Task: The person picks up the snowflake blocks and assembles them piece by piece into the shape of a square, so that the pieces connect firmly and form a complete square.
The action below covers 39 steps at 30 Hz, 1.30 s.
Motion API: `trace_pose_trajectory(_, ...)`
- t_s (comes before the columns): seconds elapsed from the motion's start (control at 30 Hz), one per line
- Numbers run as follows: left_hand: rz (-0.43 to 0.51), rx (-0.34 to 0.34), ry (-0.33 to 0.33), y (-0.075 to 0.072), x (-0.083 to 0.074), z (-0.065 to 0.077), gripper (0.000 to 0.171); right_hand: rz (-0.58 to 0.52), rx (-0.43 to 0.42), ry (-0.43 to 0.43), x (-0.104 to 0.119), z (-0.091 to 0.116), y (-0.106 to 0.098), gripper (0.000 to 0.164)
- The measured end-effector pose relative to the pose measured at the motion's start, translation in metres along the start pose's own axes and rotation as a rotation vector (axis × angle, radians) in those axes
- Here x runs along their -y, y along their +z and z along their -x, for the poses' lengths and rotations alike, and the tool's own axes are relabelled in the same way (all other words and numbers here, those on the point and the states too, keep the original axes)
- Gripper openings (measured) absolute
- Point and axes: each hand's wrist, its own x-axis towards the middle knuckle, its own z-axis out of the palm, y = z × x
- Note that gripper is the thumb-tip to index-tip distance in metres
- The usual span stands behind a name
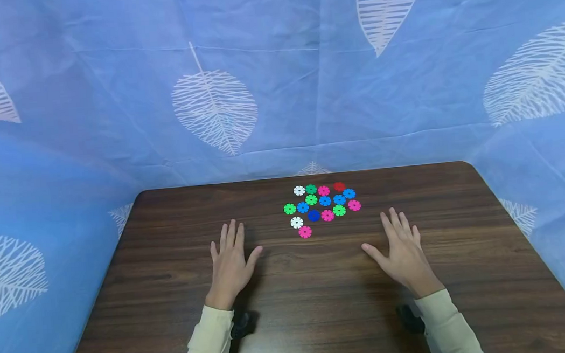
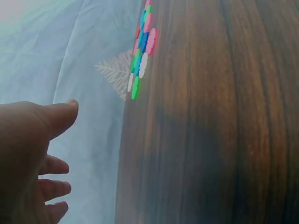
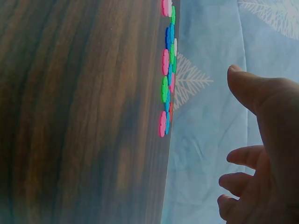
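Nothing's held in the left grip [image 1: 230, 272] or right grip [image 1: 406, 260], thumbs spread from fingers, so if the flat discs [image 1: 325, 201] at the surface's [image 1: 309, 288] far middle get grabbed carelessly, neighbours could be shoved off that nearby far edge, honestly.

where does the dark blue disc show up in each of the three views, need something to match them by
Head: the dark blue disc lies just right of and below the picture's middle.
Left wrist: the dark blue disc is near the top, about mid-width, seen nearly edge-on.
Right wrist: the dark blue disc is near the top, slightly right of middle.
Shared landmark: the pale leaf print just beyond the table.
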Motion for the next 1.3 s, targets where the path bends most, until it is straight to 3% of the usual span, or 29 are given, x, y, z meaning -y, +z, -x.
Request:
trace_pose_trajectory(0.13,-0.001,-0.034,0.037,0.003,-0.002,-0.009,0.064,-0.037,0.007,0.004,0.002,-0.007,0.001,0.089)
trace_pose_trajectory(0.27,0.001,-0.119,0.111,0.004,-0.005,-0.024,0.047,-0.068,-0.041,-0.023,0.012,-0.019,0.006,0.080)
trace_pose_trajectory(0.37,-0.011,-0.140,0.166,0.005,-0.010,-0.037,0.039,-0.076,-0.078,-0.049,0.025,-0.028,0.012,0.070)
trace_pose_trajectory(0.63,-0.091,-0.076,0.323,0.018,-0.026,-0.068,0.028,-0.092,-0.053,-0.046,0.060,-0.049,0.037,0.046)
trace_pose_trajectory(0.73,-0.079,-0.010,0.315,0.026,-0.032,-0.075,0.029,-0.118,-0.029,-0.019,0.071,-0.052,0.046,0.042)
trace_pose_trajectory(0.87,-0.014,0.094,0.254,0.035,-0.038,-0.082,0.035,-0.156,-0.017,0.005,0.082,-0.054,0.057,0.037)
trace_pose_trajectory(1.0,0.035,0.145,0.215,0.040,-0.042,-0.091,0.037,-0.181,-0.014,-0.002,0.092,-0.060,0.068,0.035)
trace_pose_trajectory(1.3,0.016,0.249,0.257,0.058,-0.055,-0.101,0.039,-0.144,-0.060,-0.032,0.102,-0.069,0.079,0.030)
